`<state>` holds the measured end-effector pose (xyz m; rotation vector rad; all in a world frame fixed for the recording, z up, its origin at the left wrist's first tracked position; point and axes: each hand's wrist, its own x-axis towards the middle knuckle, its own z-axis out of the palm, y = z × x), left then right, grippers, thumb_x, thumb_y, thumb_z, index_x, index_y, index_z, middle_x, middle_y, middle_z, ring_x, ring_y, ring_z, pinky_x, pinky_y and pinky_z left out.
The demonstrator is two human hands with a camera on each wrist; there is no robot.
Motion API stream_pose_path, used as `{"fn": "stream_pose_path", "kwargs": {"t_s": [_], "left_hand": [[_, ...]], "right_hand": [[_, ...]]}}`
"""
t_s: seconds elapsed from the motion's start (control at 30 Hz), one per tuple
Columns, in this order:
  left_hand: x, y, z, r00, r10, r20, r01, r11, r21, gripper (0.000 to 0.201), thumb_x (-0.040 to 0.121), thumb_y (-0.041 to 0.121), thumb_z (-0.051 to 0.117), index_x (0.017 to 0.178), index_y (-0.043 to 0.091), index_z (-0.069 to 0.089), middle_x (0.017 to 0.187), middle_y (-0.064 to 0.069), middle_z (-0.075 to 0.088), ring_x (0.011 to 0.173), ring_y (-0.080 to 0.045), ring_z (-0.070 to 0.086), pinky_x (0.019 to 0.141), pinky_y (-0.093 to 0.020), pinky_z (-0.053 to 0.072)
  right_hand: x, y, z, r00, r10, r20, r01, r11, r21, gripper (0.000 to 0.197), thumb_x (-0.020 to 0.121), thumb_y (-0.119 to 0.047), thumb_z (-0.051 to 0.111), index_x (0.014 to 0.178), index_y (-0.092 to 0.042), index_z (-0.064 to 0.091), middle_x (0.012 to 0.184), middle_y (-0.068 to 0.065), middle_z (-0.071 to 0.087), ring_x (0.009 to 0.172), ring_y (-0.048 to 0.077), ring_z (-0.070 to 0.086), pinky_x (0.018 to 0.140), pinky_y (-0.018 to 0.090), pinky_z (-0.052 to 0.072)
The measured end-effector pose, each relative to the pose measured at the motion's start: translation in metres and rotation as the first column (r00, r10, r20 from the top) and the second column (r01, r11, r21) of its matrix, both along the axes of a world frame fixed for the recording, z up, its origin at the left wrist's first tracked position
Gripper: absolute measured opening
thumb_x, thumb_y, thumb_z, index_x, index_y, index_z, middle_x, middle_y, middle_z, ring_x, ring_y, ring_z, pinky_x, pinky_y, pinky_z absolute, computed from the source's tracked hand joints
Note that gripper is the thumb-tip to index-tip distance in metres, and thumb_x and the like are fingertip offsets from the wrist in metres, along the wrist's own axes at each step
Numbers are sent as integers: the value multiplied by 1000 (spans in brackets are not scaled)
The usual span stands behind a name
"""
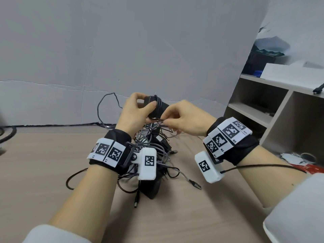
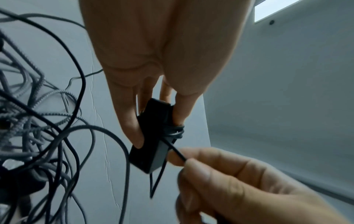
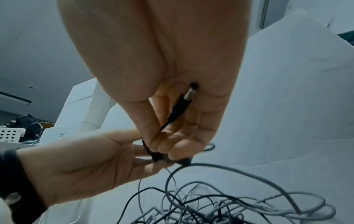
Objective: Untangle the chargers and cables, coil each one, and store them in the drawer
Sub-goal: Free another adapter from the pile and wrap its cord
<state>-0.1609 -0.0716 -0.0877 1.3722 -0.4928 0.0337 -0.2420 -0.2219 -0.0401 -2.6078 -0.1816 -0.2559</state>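
Head cam is aimed down over the worktop (image 1: pixel 52 172); wrist cams are pushed close under each palm, the black charger (image 2: pixel 153 136) shared.

1. A grey wall (image 1: pixel 140 41) stands behind the wooden table (image 1: pixel 43 172).
2. An open shelf unit (image 1: pixel 273 109) stands at the right.
3. A white box (image 1: pixel 284 71) lies on top of the shelf unit.

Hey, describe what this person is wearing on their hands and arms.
Both hands are bare. The left wrist and the right wrist each carry a black strap with white blocks printed with black square codes, plus a white camera housing trailing a thin black cable. Sleeves are white.
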Motion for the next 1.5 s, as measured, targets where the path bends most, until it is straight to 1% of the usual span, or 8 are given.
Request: {"fn": "stream_pose_path", "kwargs": {"t_s": [0.23,0.53,0.7,0.83,1.0,1.17,1.3,1.5], "left_hand": [[-7,1,2,991,-111,74,96,978,187,31,103,31,56,125,13,46,84,-14,72,64,-23,73,71,-45,63],[-9,0,5,970,-223,101,205,966,158,17,107,24,46,112,10,56,103,-19,72,82,-41,74,85,-50,60],[-8,-1,6,963,-192,191,154,968,200,17,96,24,67,104,11,61,109,-8,69,98,-27,72,81,-39,62],[-4,2,3,954,-131,269,41,948,317,19,86,30,77,92,18,63,101,-9,72,83,-30,75,86,-50,60],[-4,2,4,932,-123,341,-39,901,431,19,81,42,68,76,27,58,129,5,66,105,-22,70,97,-47,54],[-6,-4,1,926,-128,355,-52,888,457,19,95,17,60,79,9,52,111,4,71,76,-17,74,79,-38,60],[-7,-5,1,933,-128,338,-43,890,455,19,95,15,59,86,-2,54,115,5,68,76,-17,74,76,-35,61],[-1,2,-2,915,-232,329,53,879,474,17,93,20,70,81,8,64,129,4,62,96,-13,72,84,-39,61]], "right_hand": [[6,-11,0,923,-109,369,122,992,-13,16,94,-33,69,86,-22,61,82,-7,64,77,12,58,71,27,44],[14,-14,-18,947,-205,249,172,974,149,33,105,-48,39,89,-20,39,81,7,64,69,27,62,63,39,48],[13,-13,-21,934,-210,289,160,969,187,35,106,-49,36,90,-18,36,78,3,57,66,24,56,62,38,44],[10,-10,-22,930,-202,307,170,977,126,34,106,-46,36,90,-16,39,76,-4,51,68,15,49,63,34,37],[11,-11,-26,948,-179,265,151,981,123,33,106,-45,37,90,-16,40,73,-6,49,67,13,48,64,33,38],[7,-13,-20,979,-153,135,139,984,111,37,103,-49,45,85,-17,43,78,8,63,72,32,67,66,50,58],[3,-13,-10,998,-62,-14,62,998,27,38,104,-47,45,84,-14,41,76,9,65,67,31,73,47,37,54],[-3,-16,-5,984,-100,-147,106,994,37,43,99,-50,53,95,-7,51,96,18,70,83,39,72,67,51,61]]}}
